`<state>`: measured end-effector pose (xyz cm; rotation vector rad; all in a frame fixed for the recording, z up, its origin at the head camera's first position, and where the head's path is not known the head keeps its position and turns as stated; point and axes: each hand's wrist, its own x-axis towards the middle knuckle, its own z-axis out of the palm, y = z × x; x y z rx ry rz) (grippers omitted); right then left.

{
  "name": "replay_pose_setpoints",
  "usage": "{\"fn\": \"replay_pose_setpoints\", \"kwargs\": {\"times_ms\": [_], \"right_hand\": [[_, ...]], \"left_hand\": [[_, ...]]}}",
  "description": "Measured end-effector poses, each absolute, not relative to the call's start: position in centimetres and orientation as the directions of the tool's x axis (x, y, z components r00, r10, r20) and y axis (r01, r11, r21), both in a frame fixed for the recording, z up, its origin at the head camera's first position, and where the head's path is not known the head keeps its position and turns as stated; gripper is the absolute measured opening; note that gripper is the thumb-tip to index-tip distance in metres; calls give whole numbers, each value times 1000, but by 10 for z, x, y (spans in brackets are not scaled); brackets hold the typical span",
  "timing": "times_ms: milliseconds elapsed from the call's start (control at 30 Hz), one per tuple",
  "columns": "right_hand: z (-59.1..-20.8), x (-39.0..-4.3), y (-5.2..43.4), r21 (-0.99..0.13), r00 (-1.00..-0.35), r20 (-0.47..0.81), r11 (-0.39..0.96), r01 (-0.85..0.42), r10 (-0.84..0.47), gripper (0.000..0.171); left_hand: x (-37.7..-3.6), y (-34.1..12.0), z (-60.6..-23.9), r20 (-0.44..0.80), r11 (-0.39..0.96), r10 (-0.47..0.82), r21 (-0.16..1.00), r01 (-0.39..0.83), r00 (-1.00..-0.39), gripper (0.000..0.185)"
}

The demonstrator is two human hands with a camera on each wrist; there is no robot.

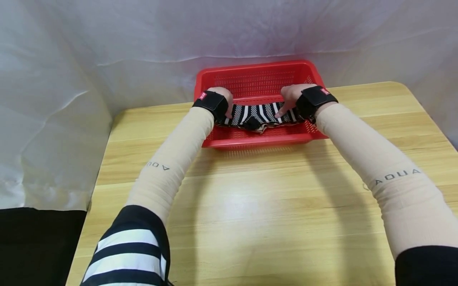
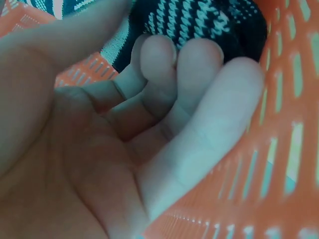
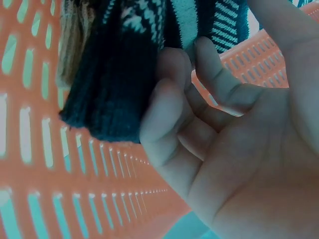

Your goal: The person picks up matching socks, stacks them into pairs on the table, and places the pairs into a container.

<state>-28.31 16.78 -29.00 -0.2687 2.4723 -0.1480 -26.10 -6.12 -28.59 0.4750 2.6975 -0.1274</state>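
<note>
A black-and-white patterned knit piece [image 1: 255, 115] lies crosswise within the red plastic basket [image 1: 262, 138]; its exact kind is unclear. At its left end, my left hand [image 1: 223, 97] has curled fingers against the knit, and the left wrist view shows those fingertips [image 2: 199, 57] touching it. My right hand [image 1: 295, 95] grips the other end, its thumb laid across the stripes. In the right wrist view, curled fingers [image 3: 167, 107] meet a dark ribbed edge [image 3: 114, 109], with a beige ribbed layer [image 3: 75, 45] beside it. Part of both grips is hidden.
Slotted basket walls [image 2: 284, 124] stand close around both hands. The basket sits at the back of a wooden table [image 1: 243, 206], against a pale cloth backdrop [image 1: 179, 31]. Something black [image 1: 39, 242] is at the lower left, beyond the table edge.
</note>
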Motion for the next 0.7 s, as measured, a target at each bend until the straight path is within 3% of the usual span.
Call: {"fn": "replay_pose_setpoints", "kwargs": {"times_ms": [100,333,567,700], "right_hand": [[-290,-282,170,-174,-774,-586,971,-166,-238,54],[-298,-298,175,-173,-766,-594,969,-178,-247,43],[-299,-314,185,-192,-725,-585,931,-310,-363,42],[-289,-308,184,-221,-717,-544,899,-379,-436,39]], "left_hand": [[-261,-61,-285,-392,928,324,-45,369,-861,19],[-266,-60,-281,-447,957,261,4,290,-856,13],[-271,-48,-273,-542,946,255,-32,323,-801,35],[-273,-39,-268,-535,930,302,-18,368,-789,39]]}}
